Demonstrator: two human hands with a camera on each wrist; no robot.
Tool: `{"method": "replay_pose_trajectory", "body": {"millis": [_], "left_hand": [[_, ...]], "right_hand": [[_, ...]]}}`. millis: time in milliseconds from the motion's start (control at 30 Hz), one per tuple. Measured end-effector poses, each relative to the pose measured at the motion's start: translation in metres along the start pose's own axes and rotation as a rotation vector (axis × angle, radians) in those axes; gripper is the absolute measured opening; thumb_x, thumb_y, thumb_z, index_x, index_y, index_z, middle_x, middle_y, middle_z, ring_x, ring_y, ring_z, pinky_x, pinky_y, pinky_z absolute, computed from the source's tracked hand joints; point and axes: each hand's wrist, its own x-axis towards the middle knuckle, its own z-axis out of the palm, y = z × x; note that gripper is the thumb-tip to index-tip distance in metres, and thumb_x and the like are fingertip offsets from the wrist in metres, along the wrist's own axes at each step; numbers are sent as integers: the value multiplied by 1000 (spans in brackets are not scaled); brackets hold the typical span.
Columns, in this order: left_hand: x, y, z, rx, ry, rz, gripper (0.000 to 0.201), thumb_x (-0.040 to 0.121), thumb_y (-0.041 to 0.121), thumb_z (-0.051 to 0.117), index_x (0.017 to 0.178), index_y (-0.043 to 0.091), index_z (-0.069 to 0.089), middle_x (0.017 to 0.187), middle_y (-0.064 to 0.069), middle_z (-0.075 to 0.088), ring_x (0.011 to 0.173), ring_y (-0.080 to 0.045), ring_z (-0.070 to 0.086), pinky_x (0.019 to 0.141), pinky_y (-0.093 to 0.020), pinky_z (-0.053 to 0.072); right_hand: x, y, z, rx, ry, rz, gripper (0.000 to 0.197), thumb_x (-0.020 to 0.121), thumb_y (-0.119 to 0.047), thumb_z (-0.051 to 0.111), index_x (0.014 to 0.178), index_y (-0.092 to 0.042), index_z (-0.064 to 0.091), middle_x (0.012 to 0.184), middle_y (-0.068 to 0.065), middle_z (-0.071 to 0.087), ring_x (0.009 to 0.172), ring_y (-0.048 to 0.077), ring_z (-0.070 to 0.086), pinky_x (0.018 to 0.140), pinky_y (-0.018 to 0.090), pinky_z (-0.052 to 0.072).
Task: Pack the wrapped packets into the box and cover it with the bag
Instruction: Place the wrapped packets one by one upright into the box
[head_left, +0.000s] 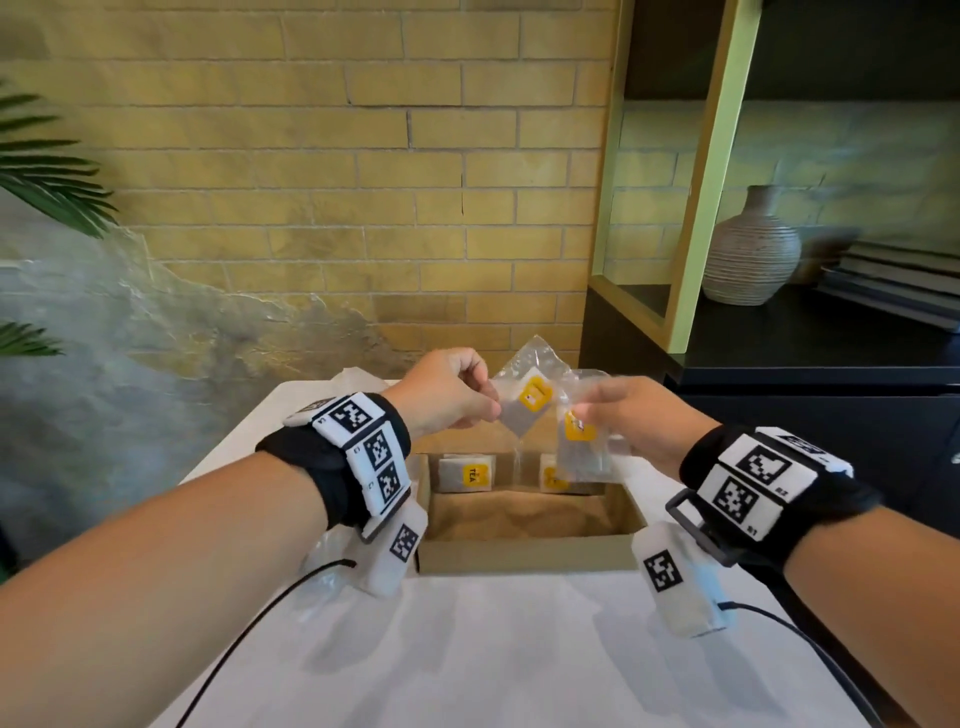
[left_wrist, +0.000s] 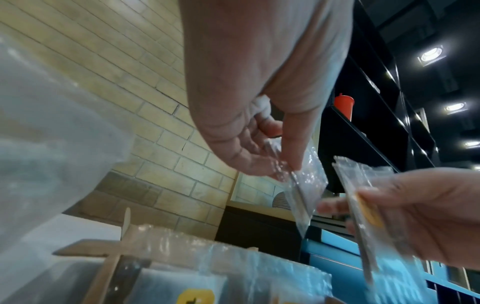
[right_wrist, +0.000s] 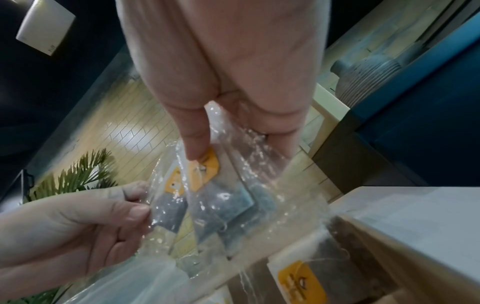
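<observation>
Above the box (head_left: 524, 556) on the worktop (head_left: 467, 649), our left grip (head_left: 447, 389) pinches one packet (head_left: 524, 400); our right grip (head_left: 639, 421) grasps another packet (head_left: 579, 441).

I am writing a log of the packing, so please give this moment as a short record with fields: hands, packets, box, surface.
left hand: pinches one wrapped tea packet above the box
right hand: holds another packet beside it
box: open cardboard, two packets at its far end
surface: white table
bag cover: not yet on the box
</observation>
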Motion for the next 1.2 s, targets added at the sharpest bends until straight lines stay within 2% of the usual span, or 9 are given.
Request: {"method": "replay_pose_trajectory", "body": {"millis": [133, 333, 400, 567, 700, 833, 967, 1067, 1200], "left_hand": [[-5, -6, 8, 29, -108, -57, 39, 75, -11, 67, 86, 18, 45, 71, -1, 58, 65, -17, 53, 58, -28, 45], [-7, -24, 14, 330, -214, -96, 29, 73, -1, 73, 82, 21, 57, 78, 1, 60, 76, -16, 54, 67, -25, 45], [-9, -31, 16, 421, -206, -108, 26, 73, 1, 72, 77, 23, 58, 72, 10, 60, 70, -8, 56, 70, -23, 46], [-13, -37, 21, 460, -213, -99, 24, 76, 3, 71, 71, 24, 60, 67, 9, 59, 63, -4, 54, 63, -16, 45], [-11, -31, 22, 423, -185, -78, 28, 78, -1, 65, 66, 23, 59, 64, 10, 56, 59, -3, 50, 50, -10, 41], [-10, -27, 22, 379, -219, -121, 22, 75, 3, 67, 70, 23, 62, 66, 6, 59, 63, -7, 53, 61, -22, 48], [-18, -28, 29, 433, -331, -159, 11, 79, 9, 70, 89, 15, 68, 71, 4, 60, 57, -2, 50, 55, -14, 41], [-17, -29, 34, 468, -359, -173, 20, 80, 12, 69, 99, 13, 66, 88, -1, 61, 67, -6, 51, 61, -17, 41], [-17, -25, 33, 485, -439, -194, 28, 78, 6, 69, 106, 12, 65, 78, 4, 57, 64, -6, 52, 59, -16, 43]], "right_hand": [[0, -7, 8, 23, -8, -111, 20, 88, -5, 58, 73, -16, 64, 89, 11, 61, 90, 26, 58, 93, 45, 47], [1, 0, 25, -167, -128, -110, 8, 82, -5, 66, 87, -7, 72, 94, 10, 68, 92, 20, 60, 89, 31, 45], [1, 3, 28, -250, -167, -71, 13, 84, -7, 65, 94, -5, 72, 102, 14, 68, 92, 19, 59, 79, 23, 45], [0, 9, 29, -358, -207, 37, 14, 87, -12, 62, 88, -21, 72, 85, -2, 63, 66, 8, 50, 57, 16, 43], [-1, 12, 26, -427, -214, -14, 14, 86, -10, 63, 95, -19, 69, 82, -10, 60, 74, 3, 54, 61, 14, 41], [1, 14, 23, -334, -145, -66, 22, 80, -2, 67, 77, -23, 62, 88, 3, 68, 86, 18, 63, 84, 30, 51], [-3, 18, 25, -348, -245, 11, 25, 80, 4, 63, 82, -20, 59, 72, -3, 59, 58, 7, 51, 54, 17, 45], [-6, 24, 26, -417, -289, 79, 31, 79, 5, 62, 90, -21, 52, 78, 2, 58, 62, 12, 53, 57, 22, 49], [-4, 29, 25, -431, -235, 109, 22, 79, 4, 65, 74, -14, 53, 67, 4, 56, 54, 11, 51, 51, 18, 45]]}}
